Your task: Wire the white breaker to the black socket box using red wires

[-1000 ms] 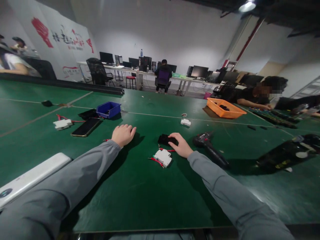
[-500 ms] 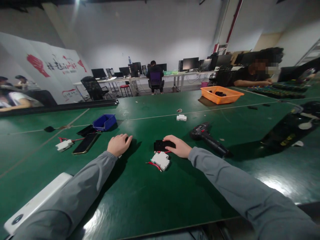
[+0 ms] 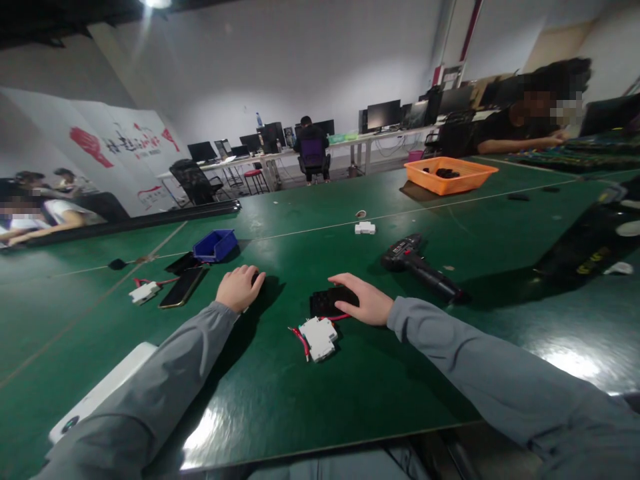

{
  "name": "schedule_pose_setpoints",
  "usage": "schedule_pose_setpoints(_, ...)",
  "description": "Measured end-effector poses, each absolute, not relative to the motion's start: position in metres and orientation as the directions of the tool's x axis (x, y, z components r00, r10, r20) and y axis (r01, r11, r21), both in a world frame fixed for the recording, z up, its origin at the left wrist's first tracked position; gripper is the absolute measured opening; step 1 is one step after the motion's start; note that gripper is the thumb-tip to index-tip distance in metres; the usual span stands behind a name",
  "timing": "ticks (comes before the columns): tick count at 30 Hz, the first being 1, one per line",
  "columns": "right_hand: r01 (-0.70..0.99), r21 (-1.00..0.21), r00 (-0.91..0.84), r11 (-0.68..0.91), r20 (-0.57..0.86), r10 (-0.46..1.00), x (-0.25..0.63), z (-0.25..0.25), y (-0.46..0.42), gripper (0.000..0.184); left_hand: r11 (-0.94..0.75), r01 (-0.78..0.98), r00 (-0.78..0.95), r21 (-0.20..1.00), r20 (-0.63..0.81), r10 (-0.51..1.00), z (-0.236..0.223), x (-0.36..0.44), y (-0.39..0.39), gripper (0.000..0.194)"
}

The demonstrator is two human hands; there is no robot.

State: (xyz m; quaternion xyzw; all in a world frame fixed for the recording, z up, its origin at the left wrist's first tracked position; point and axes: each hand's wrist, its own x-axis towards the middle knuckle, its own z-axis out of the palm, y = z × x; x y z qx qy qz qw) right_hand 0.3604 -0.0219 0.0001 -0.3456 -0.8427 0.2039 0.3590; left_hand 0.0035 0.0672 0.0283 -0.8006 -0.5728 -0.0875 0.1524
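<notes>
My right hand (image 3: 361, 298) lies over a small black box (image 3: 325, 302) on the green table (image 3: 310, 393), fingers curled round its far side. Just in front of it sits a white breaker block (image 3: 319, 337) with red wires. My left hand (image 3: 240, 287) rests palm down on the table, fingers bent over something small and dark that I cannot make out. Both arms wear grey sleeves.
A black power screwdriver (image 3: 417, 263) lies right of my right hand. A phone (image 3: 183, 287), a blue bin (image 3: 215, 244) and another white block with red wires (image 3: 145, 291) sit to the left. An orange tray (image 3: 450, 175) and seated people are at the far right; a white bar (image 3: 100, 390) lies near left.
The view has swung and tilted left. My right hand has drawn the black box slightly closer. My left hand stays put.
</notes>
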Motion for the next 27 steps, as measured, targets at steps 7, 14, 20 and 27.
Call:
schedule_pose_setpoints(7, 0.485, -0.601, -0.402, 0.635, 0.492, 0.772, 0.361, -0.007, -0.013, 0.046, -0.476, 0.864, 0.503, -0.162, 0.299, 0.811, 0.062, -0.042, 0.023, 0.038)
schedule_pose_setpoints(14, 0.484, -0.61, -0.405, 0.628, 0.48, 0.778, 0.36, -0.01, -0.01, 0.041, -0.523, 0.852, 0.511, -0.024, 0.252, 0.822, 0.012, -0.084, -0.022, 0.036)
schedule_pose_setpoints(20, 0.509, -0.603, -0.407, 0.614, 0.46, 0.789, 0.361, -0.01, -0.01, 0.036, -0.516, 0.855, 0.487, 0.06, 0.252, 0.836, -0.018, -0.099, -0.02, 0.047)
schedule_pose_setpoints(27, 0.524, -0.591, -0.424, 0.613, 0.443, 0.79, 0.36, -0.009, -0.007, 0.034, -0.655, 0.747, 0.639, 0.115, 0.148, 0.755, -0.004, -0.099, -0.021, 0.06)
